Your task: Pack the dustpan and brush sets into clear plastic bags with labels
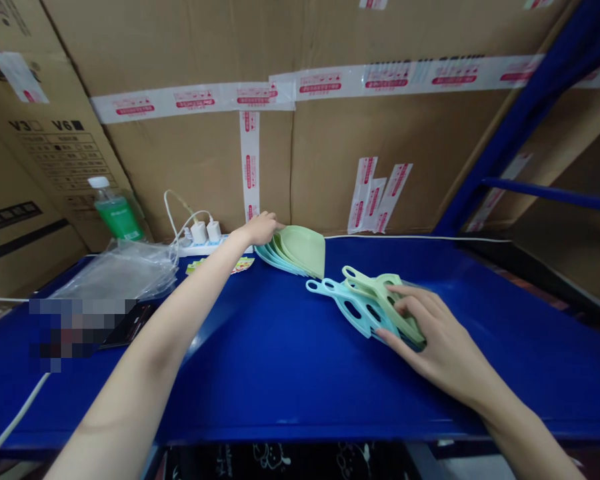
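A fanned stack of small dustpans (305, 247), pale green over light blue, lies at the back of the blue table. My left hand (261, 229) reaches to its left end, fingers closed around that end; the part under the fingers is hidden. Nearer and to the right lies a bunch of small hand brushes (367, 313), light blue and pale green, with looped handles and cut-out holes. Their handles point left toward the dustpans, and their bristles are mostly hidden. My right hand (435, 340) grips the brushes from the right, thumb in front and fingers over the top.
At the left stand a green-labelled bottle (120, 213) and crumpled clear plastic bags (125, 270). A white power strip (215, 247) with plugged-in chargers runs along the cardboard wall (190, 153). Colourful cards (243, 265) lie beneath my left forearm. A blue metal post (510, 127) rises at the right.
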`<state>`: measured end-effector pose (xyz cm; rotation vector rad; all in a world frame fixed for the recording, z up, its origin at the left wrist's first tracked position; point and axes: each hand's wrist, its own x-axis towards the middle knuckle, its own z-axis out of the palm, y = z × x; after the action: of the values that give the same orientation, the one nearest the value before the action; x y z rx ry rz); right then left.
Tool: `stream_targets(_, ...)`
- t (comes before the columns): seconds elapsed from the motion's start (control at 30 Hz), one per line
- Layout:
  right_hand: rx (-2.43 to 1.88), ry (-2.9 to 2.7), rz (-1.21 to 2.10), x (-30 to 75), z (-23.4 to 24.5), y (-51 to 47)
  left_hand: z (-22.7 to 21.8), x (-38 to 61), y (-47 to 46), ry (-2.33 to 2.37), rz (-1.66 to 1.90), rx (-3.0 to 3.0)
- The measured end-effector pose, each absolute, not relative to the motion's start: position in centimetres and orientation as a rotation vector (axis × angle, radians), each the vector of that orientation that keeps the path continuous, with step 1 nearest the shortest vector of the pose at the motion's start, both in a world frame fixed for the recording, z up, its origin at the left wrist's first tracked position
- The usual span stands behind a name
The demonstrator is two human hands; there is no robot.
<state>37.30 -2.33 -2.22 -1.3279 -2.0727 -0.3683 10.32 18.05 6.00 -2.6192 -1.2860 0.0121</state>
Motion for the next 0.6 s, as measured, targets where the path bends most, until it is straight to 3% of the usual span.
stream_targets(0.6,-1.451,-2.008,-0.563,37.4,-3.4,-2.5,7.0,10.7,17.3,-1.285,0.169,-2.493)
